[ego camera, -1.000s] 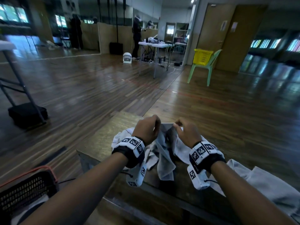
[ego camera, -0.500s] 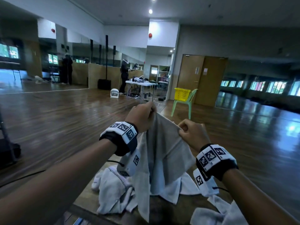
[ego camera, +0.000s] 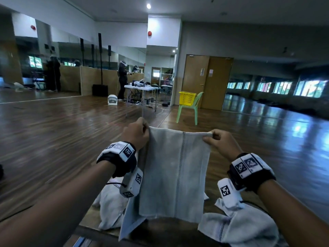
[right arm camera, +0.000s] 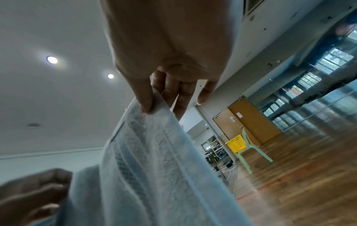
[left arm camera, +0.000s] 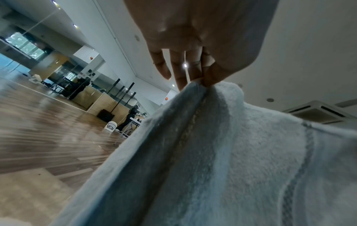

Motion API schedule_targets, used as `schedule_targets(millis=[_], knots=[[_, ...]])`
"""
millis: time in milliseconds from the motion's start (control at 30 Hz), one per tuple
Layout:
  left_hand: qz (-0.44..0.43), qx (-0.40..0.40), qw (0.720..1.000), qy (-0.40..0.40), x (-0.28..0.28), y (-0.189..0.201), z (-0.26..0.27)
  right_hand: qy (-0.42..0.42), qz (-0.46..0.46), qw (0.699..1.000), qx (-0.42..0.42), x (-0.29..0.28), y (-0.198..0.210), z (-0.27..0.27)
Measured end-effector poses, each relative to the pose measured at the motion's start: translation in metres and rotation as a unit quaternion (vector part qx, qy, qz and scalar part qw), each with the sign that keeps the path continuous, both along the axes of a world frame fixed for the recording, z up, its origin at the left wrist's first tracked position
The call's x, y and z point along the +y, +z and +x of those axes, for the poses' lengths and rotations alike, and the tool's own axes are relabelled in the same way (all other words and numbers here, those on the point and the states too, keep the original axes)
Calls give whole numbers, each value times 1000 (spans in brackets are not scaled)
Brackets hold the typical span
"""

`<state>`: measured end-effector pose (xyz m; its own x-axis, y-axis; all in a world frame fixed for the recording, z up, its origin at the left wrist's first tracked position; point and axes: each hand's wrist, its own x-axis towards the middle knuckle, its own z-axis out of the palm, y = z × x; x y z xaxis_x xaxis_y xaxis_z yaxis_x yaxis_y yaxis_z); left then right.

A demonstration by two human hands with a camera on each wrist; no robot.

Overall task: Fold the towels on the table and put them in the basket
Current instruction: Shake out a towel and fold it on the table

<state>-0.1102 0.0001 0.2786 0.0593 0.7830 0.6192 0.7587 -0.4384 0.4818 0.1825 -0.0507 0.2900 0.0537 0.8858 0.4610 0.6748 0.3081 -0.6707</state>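
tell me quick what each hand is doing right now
Left hand: pinching the top left corner of the grey towel.
Right hand: pinching the towel's top right corner, holding it up.

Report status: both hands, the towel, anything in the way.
Left hand and right hand each pinch a top corner of the towel. Towel hangs spread above the table. Two unfolded towels lie below.

No words, brand names or numbers can be read anywhere; the white wrist-worn camera units [ego camera: 131, 182] carry only black-and-white square marker patterns, and the pale paper sheets [ego camera: 210, 72] stuck on the brown wooden double door [ego camera: 207, 81] are too small to make out
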Motion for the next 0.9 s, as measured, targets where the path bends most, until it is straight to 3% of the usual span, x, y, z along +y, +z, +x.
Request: schedule_targets(millis=[100,200,300,533,733,900], knots=[[-65,16,997,-30,3,-19,15,14,16,1000,21,-4,8,-7],[-146,-14,976,-162,-8,-37,40,24,11,1000,9,-9,9,-12],[-155,-32,954,-255,-23,-48,72,31,7,999,-5,-14,4,-11],[-73,-84,956,-272,-25,-57,109,30,0,1000,-5,-24,-21,2],[-70,-102,948,-292,-21,-59,113,33,-39,999,16,-27,-33,14],[-57,-119,952,-278,-20,-54,110,83,-111,985,99,-31,-59,6]])
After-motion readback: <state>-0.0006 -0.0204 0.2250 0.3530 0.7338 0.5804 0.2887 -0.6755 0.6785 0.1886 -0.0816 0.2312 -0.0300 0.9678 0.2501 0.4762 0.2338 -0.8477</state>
